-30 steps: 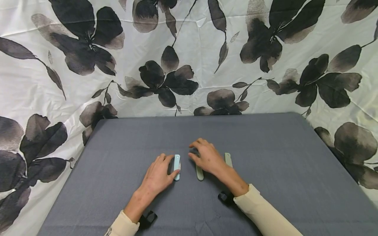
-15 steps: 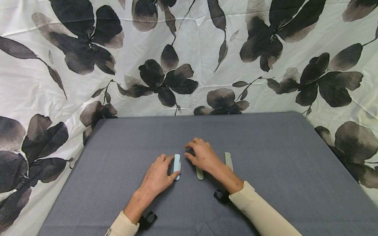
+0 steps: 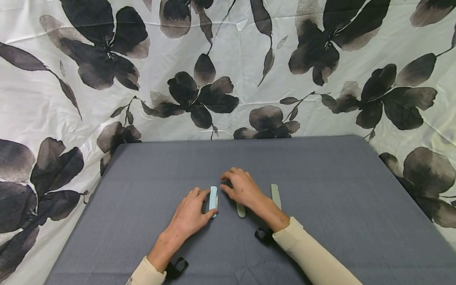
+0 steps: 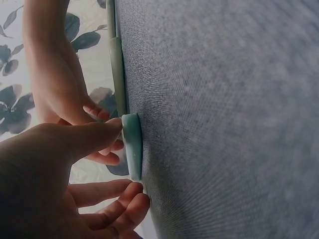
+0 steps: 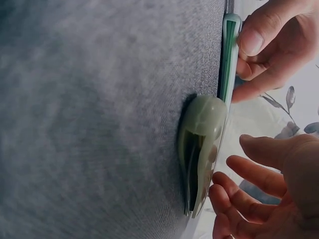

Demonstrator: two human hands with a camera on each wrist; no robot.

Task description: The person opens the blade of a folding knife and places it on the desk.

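A light blue folding knife (image 3: 213,197) lies on the grey table, a thin strip of blade showing along its right side. My left hand (image 3: 188,213) pinches it lengthwise, thumb at the near end and fingers at the far end, as the left wrist view shows with the knife (image 4: 132,149). My right hand (image 3: 244,192) hovers over a green folding knife (image 3: 241,211), hiding its far part, with loosely bent fingers that hold nothing. In the right wrist view this green knife (image 5: 205,119) lies apart from the fingertips, its blade folded into the slot.
A second green folding knife (image 3: 276,195) lies to the right, partly behind my right forearm. The grey cloth-covered table (image 3: 171,166) ends at a floral curtain (image 3: 249,95). Black wrist cameras (image 3: 177,267) sit under both forearms.
My right hand has drifted left, from above the green folding knife towards the light blue one. The left hand and all the knives stay practically where they were.
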